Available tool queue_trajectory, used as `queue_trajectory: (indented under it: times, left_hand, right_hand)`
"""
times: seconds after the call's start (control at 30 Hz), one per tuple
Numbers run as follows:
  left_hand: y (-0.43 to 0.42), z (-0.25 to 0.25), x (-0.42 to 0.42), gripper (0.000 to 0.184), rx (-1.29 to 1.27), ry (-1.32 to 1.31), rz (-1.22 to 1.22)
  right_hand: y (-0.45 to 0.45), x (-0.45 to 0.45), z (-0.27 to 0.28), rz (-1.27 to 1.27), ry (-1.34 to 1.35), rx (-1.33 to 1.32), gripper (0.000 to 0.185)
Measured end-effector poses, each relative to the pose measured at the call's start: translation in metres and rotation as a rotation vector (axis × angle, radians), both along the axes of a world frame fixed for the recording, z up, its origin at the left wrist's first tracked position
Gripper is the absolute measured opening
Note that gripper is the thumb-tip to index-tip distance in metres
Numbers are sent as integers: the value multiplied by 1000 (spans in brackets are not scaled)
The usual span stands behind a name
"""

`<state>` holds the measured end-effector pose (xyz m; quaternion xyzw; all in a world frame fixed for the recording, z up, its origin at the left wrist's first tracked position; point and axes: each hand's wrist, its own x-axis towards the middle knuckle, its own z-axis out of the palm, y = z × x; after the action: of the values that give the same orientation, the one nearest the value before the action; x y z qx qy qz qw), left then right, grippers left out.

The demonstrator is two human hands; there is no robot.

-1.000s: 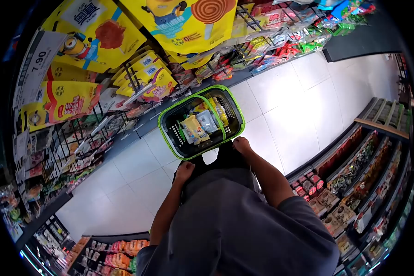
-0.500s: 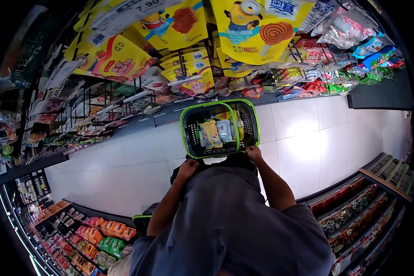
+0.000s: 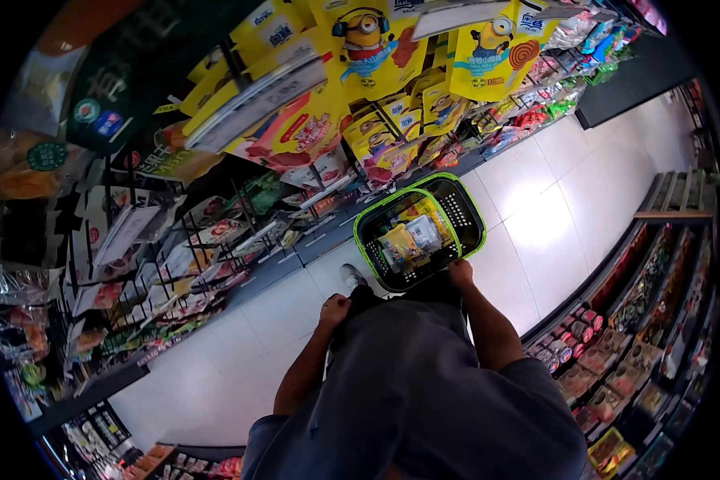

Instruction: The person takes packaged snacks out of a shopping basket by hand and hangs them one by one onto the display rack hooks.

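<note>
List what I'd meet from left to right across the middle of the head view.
Hanging packets → left hand → green-rimmed basket → bright glare on the floor tiles → wood-edged shelving. The right hand overlaps the basket's span, so it gets no separate place.

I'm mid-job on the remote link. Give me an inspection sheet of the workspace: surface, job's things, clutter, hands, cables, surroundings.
Surface: pale tiled floor, with a bright patch of glare.
Job's things: green-rimmed basket holding a yellow packet, a silvery packet and more packaging.
Clutter: packets bunched together in the basket; parts of some are hidden.
Left hand: apart from the basket, fingers curled; contents cannot be told.
Right hand: at the basket's near edge; its grip is too small to judge.
Cables: nothing seen.
Surroundings: hanging packets beyond the basket, display shelves on the right, a shoe beside the basket.
</note>
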<state>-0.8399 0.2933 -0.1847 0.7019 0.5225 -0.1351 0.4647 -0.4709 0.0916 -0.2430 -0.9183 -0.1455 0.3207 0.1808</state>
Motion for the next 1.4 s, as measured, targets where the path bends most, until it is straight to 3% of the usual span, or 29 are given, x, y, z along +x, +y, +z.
queue_trajectory:
  times: [0.13,0.2,0.23,0.33,0.37,0.43,0.5,0.63,0.77,0.97,1.17,1.3,1.4]
  left_hand:
    - [50,-41,-103,36,40,169,-152]
    - [78,-53,-143,33,54,183,-238]
    - [92,-50,-152,32,4,251,-275]
    - [111,-42,-166,21,-161,92,164]
    - [112,-41,-166,21,-158,86,164]
    - [106,-27,-155,25,-190,-148,435]
    - [97,-18,-141,24,-241,-200,479]
    - [63,-26,-126,33,-261,-91,303]
    - [27,-24,-121,33,-89,57,-159]
    - [29,5,-99,30,-29,15,-229]
    - [41,21,-67,28,-1,173,-362]
    - [29,16,-41,20,205,231,-342]
    - [26,-4,-28,13,341,203,-469]
  right_hand:
    - [23,-100,29,-15,52,24,30]
    - [32,-122,51,418,210,-59,32]
    - [34,-128,51,407,201,-57,32]
    - [36,-138,42,276,174,64,31]
    - [37,-138,37,276,168,67,31]
    - [32,-141,24,197,201,70,29]
    - [30,-149,3,229,147,59,29]
    - [42,-163,8,206,207,18,29]
    - [42,-174,23,199,229,78,31]
    - [18,-156,24,125,202,-121,31]
    - [8,-115,-44,-156,190,74,28]
    - [16,-87,-114,-227,119,191,25]
    - [30,-60,-185,-330,121,204,27]
